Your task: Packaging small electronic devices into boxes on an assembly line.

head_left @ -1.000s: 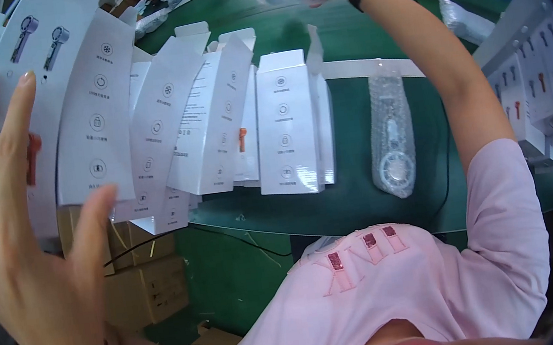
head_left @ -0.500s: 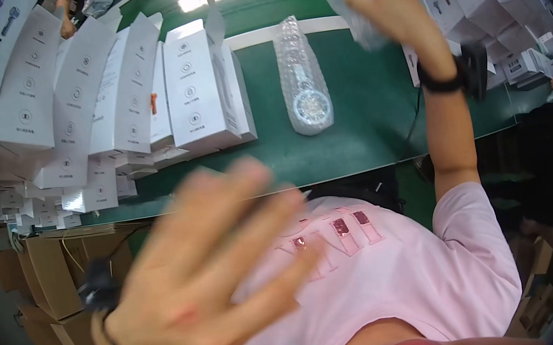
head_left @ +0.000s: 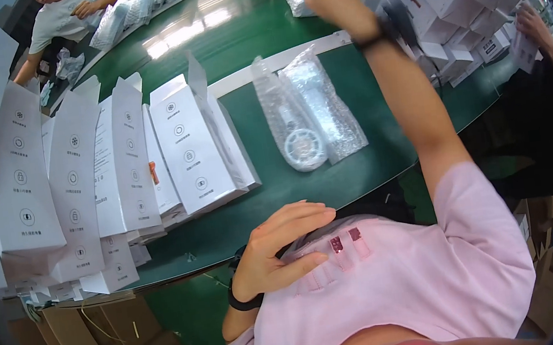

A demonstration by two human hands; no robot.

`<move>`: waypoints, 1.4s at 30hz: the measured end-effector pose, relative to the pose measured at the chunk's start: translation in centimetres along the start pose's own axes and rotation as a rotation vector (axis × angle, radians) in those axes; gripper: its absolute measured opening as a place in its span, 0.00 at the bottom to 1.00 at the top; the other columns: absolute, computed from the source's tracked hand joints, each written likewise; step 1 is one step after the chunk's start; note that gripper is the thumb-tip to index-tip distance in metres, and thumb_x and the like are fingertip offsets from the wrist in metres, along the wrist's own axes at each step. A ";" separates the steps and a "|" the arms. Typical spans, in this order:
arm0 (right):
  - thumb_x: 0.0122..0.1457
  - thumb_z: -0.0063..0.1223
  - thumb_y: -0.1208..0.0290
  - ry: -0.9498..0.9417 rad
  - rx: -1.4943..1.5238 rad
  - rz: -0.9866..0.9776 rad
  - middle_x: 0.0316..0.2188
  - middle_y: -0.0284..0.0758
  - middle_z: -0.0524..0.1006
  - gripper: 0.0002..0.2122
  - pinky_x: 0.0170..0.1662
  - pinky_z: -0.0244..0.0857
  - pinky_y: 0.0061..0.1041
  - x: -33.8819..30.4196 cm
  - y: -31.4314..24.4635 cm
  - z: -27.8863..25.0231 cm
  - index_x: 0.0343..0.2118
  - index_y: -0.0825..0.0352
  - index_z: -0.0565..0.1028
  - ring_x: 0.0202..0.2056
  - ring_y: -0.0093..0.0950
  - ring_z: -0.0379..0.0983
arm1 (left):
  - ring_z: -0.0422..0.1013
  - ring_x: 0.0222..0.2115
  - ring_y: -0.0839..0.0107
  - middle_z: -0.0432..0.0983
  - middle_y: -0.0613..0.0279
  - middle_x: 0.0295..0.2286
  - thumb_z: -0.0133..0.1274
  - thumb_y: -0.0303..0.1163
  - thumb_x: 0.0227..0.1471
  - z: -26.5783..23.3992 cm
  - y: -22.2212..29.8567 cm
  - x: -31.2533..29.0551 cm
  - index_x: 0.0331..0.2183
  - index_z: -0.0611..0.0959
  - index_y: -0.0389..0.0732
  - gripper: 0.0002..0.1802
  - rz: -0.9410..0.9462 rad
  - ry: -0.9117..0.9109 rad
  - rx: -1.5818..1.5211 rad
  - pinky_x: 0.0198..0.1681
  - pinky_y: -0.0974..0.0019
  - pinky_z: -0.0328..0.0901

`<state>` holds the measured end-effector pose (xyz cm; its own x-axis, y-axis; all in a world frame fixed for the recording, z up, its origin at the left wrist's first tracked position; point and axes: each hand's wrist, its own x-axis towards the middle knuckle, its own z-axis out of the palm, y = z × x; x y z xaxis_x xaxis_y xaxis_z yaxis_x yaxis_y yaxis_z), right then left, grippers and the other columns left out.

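My right hand (head_left: 336,2) is stretched far out over the green belt, its fingers closed at the end of a small bubble-wrap bag (head_left: 297,2). The hand partly covers that bag, so its contents are hidden. Nearer on the green table lies a bubble-wrapped handheld fan (head_left: 305,148), its round white head toward me. Touching its right side is a second bubble-wrap bag (head_left: 333,113) with a pale, long item inside. My left hand (head_left: 285,245) hovers before my chest near the table edge, fingers extended and nothing in it.
Tall white open-topped boxes (head_left: 197,151) crowd the table's left side. More white boxes (head_left: 439,1) are stacked at the far right. Brown cartons (head_left: 120,339) stand below left. A co-worker (head_left: 70,14) is across the belt by bagged items; another person's hand (head_left: 533,27) shows at right.
The bag my right hand held now lies beside the wrapped fan. That hand has moved farther out to another bag on the belt. My left hand has drawn back toward my chest.
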<state>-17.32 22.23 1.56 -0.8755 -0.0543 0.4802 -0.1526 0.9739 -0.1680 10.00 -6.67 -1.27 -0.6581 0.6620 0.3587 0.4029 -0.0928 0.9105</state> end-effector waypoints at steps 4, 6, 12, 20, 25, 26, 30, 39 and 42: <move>0.51 0.54 0.72 -0.171 -0.335 0.046 0.49 0.52 0.71 0.27 0.52 0.65 0.46 7.9 7.5 13.3 0.55 0.66 0.63 0.50 0.53 0.70 | 0.72 0.49 0.51 0.77 0.45 0.45 0.66 0.35 0.42 -1.3 0.3 -0.6 0.48 0.80 0.30 0.31 -0.023 0.015 -0.013 0.56 0.49 0.61; 0.49 0.57 0.66 -0.335 -0.288 -0.015 0.49 0.54 0.73 0.25 0.54 0.65 0.45 7.3 7.2 11.5 0.51 0.65 0.67 0.50 0.53 0.70 | 0.72 0.48 0.50 0.77 0.44 0.45 0.65 0.36 0.43 -1.7 0.1 -1.0 0.48 0.79 0.29 0.31 -0.005 0.031 -0.027 0.56 0.49 0.61; 0.47 0.58 0.71 0.339 0.095 -0.198 0.29 0.44 0.72 0.18 0.39 0.65 0.38 1.8 -1.8 0.5 0.42 0.71 0.71 0.33 0.43 0.71 | 0.71 0.49 0.49 0.74 0.38 0.47 0.59 0.55 0.51 -1.1 0.9 -1.0 0.59 0.63 0.26 0.49 -0.236 0.115 -0.640 0.55 0.52 0.63; 0.47 0.63 0.69 0.517 0.361 -0.953 0.55 0.42 0.70 0.26 0.60 0.56 0.49 -20.9 -9.5 -10.6 0.53 0.55 0.71 0.55 0.48 0.66 | 0.69 0.50 0.64 0.71 0.56 0.50 0.40 0.59 0.62 3.2 0.2 4.6 0.56 0.68 0.38 0.35 -0.185 0.206 -1.452 0.54 0.61 0.64; 0.50 0.61 0.72 -0.049 0.350 -0.870 0.57 0.49 0.68 0.23 0.60 0.57 0.48 -22.2 -7.4 -16.2 0.52 0.58 0.72 0.57 0.48 0.66 | 0.74 0.41 0.68 0.76 0.57 0.42 0.49 0.40 0.59 4.8 0.1 4.4 0.51 0.73 0.35 0.23 -0.291 0.378 -1.375 0.45 0.64 0.70; 0.50 0.58 0.74 -0.169 0.576 -0.770 0.57 0.51 0.68 0.24 0.60 0.57 0.46 -21.8 -6.6 -17.5 0.53 0.65 0.72 0.57 0.48 0.66 | 0.74 0.41 0.68 0.76 0.57 0.42 0.49 0.40 0.59 4.6 0.1 4.5 0.51 0.73 0.35 0.23 -0.303 0.374 -1.371 0.45 0.64 0.70; 0.57 0.55 0.66 0.177 0.727 -0.504 0.52 0.53 0.72 0.26 0.61 0.55 0.38 -19.5 -3.4 -17.7 0.53 0.81 0.68 0.56 0.43 0.67 | 0.73 0.37 0.74 0.77 0.60 0.38 0.62 0.28 0.47 4.1 1.5 5.1 0.47 0.76 0.32 0.25 -0.309 0.489 -0.491 0.42 0.68 0.68; 0.41 0.65 0.75 0.256 0.588 -0.691 0.35 0.37 0.74 0.18 0.51 0.63 0.44 -19.1 -6.0 -14.6 0.40 0.64 0.80 0.35 0.32 0.71 | 0.74 0.33 0.67 0.76 0.58 0.32 0.66 0.26 0.36 4.3 0.7 5.8 0.42 0.80 0.34 0.26 -0.143 0.576 0.265 0.38 0.66 0.67; 0.38 0.64 0.72 0.344 0.401 -0.696 0.38 0.38 0.73 0.19 0.47 0.63 0.38 -20.1 -8.0 -14.0 0.39 0.62 0.82 0.35 0.32 0.71 | 0.73 0.33 0.61 0.75 0.56 0.33 0.65 0.24 0.32 4.2 1.0 6.1 0.42 0.81 0.35 0.27 -0.124 0.631 0.360 0.37 0.65 0.67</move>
<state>7.91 18.57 5.30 -0.3465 -0.4750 0.8089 -0.8074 0.5899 0.0006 9.06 0.45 0.93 -0.9094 0.0878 0.4066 0.4144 0.2768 0.8670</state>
